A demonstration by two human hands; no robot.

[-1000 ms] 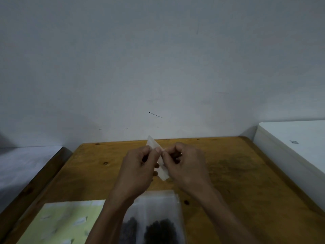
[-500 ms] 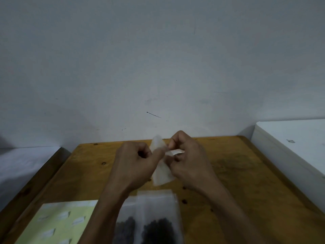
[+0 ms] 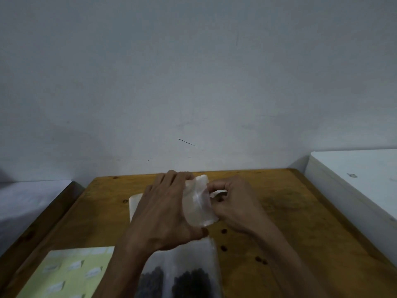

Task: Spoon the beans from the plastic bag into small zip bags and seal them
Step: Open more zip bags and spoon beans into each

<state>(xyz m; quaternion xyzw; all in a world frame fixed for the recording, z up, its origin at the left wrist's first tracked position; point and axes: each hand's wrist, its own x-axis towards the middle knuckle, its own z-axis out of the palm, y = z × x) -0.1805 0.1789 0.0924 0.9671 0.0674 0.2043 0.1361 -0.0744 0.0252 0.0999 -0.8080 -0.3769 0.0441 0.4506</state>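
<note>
Both hands meet above the middle of the wooden bench (image 3: 290,222), working a small zip bag (image 3: 196,203) between them. The left hand (image 3: 163,214) wraps the bag from its left side, fingers curled over the top edge and the thumb low behind the bottom corner, so its grip is grasping the bag. The right hand (image 3: 233,206) has fingers curled in a pinch at the bag's upper right edge (a thin white strip of plastic juts out beside the fingertips), so its grip is also grasping the bag. The bag is translucent, held off the bench and roughly upright, tilted a little; whether anything is inside it cannot be told.

Below the hands, at the near edge of the view, lies the larger plastic bag (image 3: 189,254), clear at its top and holding dark beans (image 3: 191,282) lower down in two clumps. A few loose beans (image 3: 223,248) lie on the wood just right of it. Left of that bag is a pale yellow sheet (image 3: 64,274) with small white labels on it. A white flat stack (image 3: 134,203) (likely more small bags, though blurred) shows behind the left hand. A white surface (image 3: 354,175) stands at the bench's right edge.
</note>
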